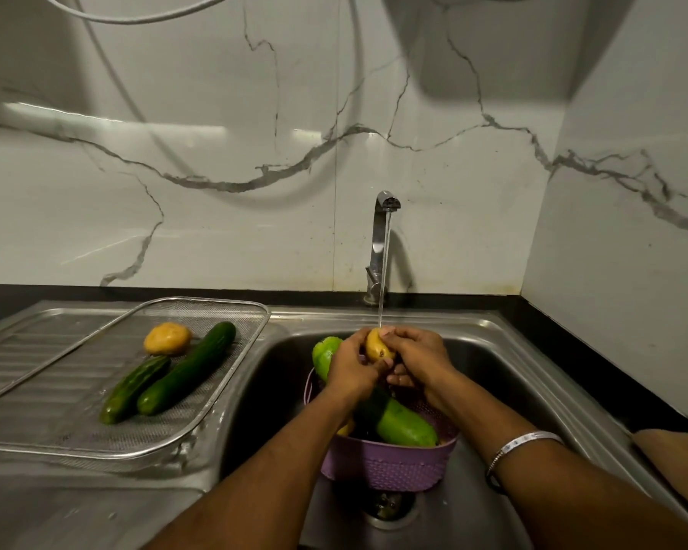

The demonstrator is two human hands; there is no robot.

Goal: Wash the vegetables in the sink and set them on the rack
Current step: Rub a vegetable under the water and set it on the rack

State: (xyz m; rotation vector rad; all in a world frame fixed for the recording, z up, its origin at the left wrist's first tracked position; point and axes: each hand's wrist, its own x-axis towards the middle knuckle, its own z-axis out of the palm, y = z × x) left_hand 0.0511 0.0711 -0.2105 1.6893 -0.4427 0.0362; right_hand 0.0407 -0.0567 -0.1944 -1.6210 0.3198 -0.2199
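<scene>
A small yellow-brown potato (379,346), oval and wet, with a few dark specks on its skin, is held over the sink (505,375) directly beneath a thin stream of water (383,271) falling from the chrome tap (379,248). The potato is enclosed between both hands: the left hand (350,369) is curled round its left side with the thumb laid across its lower end, and the right hand (422,361) is curled round its right side, fingertips touching its top; the two hands are brought together, meeting around the potato. A metal bangle (523,444) is worn on the right wrist. Below the hands, a purple perforated basket (390,466) stands in the sink basin just above the drain (386,506). In it one long, light green gourd (406,424) is seen lying diagonally, its far end projecting past the rim behind the left hand; other items under it are dark and cannot be told apart. To the left, a wire-mesh rack (219,375) rests on the ribbed draining board (20,351). Three vegetables are counted on the rack: one second potato (167,338) at the back, one long dark cucumber (187,369), and one shorter cucumber (134,389) lying just beside it on the left.
</scene>
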